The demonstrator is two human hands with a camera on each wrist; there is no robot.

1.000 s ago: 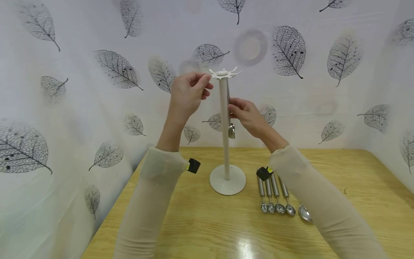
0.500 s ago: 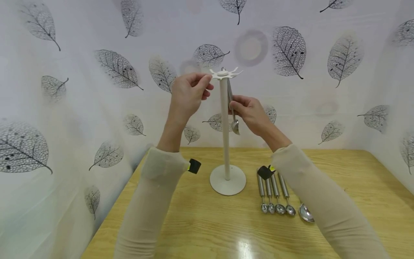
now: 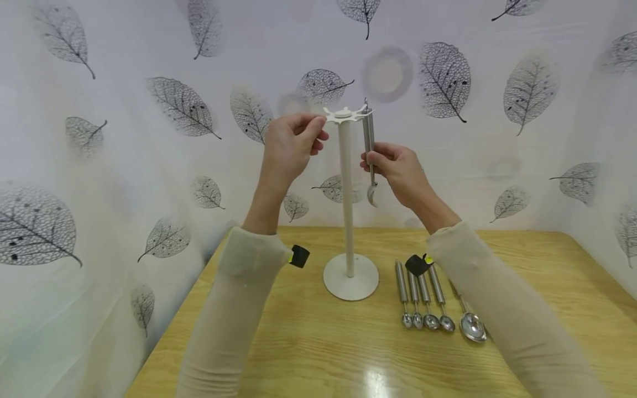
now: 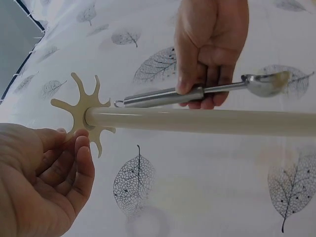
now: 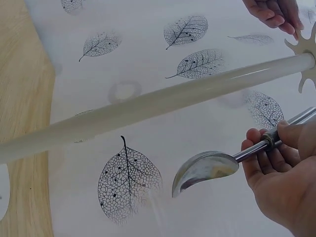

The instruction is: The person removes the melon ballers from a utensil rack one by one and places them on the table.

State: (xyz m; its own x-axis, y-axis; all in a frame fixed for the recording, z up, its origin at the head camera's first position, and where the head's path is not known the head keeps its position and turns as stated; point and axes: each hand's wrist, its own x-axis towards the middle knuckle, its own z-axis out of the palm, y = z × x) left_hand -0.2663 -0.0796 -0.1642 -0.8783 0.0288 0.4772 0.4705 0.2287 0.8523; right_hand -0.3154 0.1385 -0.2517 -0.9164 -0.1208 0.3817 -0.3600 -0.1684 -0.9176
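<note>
A white utensil stand with a round base and a star-shaped top of curved hooks rises from the table. My left hand pinches one hook between thumb and fingers. On the stand's other side my right hand grips a shiny metal scoop by its thick handle, the bowl hanging downward. The loop at the handle's end is right by a hook on the right; whether it is over that hook I cannot tell.
Several metal spoon-like utensils lie in a row on the wooden table, right of the base. A larger metal ladle lies beside them, partly under my right sleeve. A leaf-patterned curtain stands behind.
My right hand has moved the scoop from behind the pole out to the right, to the hook tips on that side. My left hand has kept its pinch on the stand.
</note>
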